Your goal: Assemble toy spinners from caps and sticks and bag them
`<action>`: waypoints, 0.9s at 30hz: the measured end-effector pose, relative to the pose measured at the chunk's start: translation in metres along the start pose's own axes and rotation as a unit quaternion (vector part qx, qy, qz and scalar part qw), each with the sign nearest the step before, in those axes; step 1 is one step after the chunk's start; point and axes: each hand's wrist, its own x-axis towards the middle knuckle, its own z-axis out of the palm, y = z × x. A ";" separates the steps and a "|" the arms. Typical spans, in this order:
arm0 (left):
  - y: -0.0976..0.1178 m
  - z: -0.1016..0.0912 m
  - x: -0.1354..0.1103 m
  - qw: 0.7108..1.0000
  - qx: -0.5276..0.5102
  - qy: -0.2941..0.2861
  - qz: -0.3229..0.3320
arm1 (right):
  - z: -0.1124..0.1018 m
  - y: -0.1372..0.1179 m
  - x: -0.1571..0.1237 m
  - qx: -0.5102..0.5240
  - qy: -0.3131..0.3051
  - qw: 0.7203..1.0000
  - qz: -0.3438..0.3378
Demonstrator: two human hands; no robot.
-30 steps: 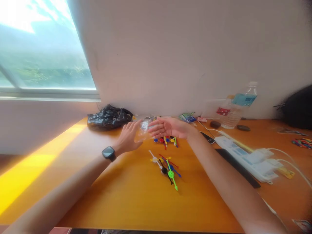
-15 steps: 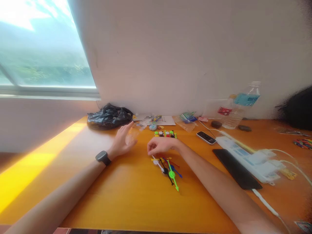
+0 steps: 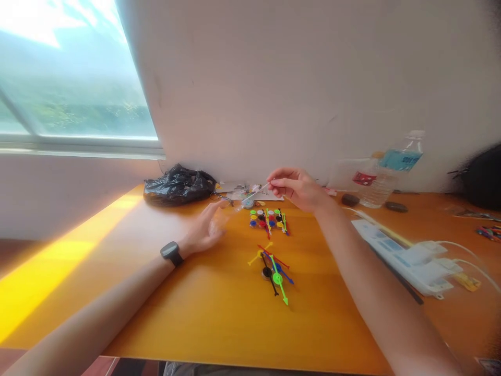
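Observation:
Out over the back of the table, my right hand [image 3: 295,189] pinches a thin white arrow spinner [image 3: 256,192], its shaft slanting down to the left. My left hand [image 3: 204,228], with a dark watch on its wrist, is curled round a crumpled clear plastic bag [image 3: 217,222]; its fingertips are blurred. Nearer me lies a loose group of spinners: a green one [image 3: 277,279], a black one [image 3: 266,272], a blue one [image 3: 288,277], a yellow one [image 3: 260,254] and a red one [image 3: 279,258]. Beyond them are rows of small coloured spinners [image 3: 261,217].
A black plastic bag [image 3: 178,186] sits at the back left. Papers and small packets [image 3: 246,193] lie along the wall. On the right are a white power strip [image 3: 399,256] with cables, plastic bottles [image 3: 378,183] and dark round objects [image 3: 396,207].
My right hand has lifted the white spinner from the near group and carried it up and away, over the back of the table. My left hand has shifted slightly and its fingers bend more.

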 end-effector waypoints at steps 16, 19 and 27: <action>0.019 0.009 -0.002 0.999 -0.027 -0.035 0.015 | 0.046 -0.001 -0.008 -0.314 -0.181 0.932 -0.006; 0.018 0.010 -0.002 0.999 -0.029 -0.034 0.010 | 0.046 -0.003 -0.010 -0.322 -0.204 0.924 0.021; 0.007 0.012 -0.005 0.995 -0.035 -0.087 -0.013 | 0.039 0.011 -0.006 -0.342 -0.309 0.884 0.075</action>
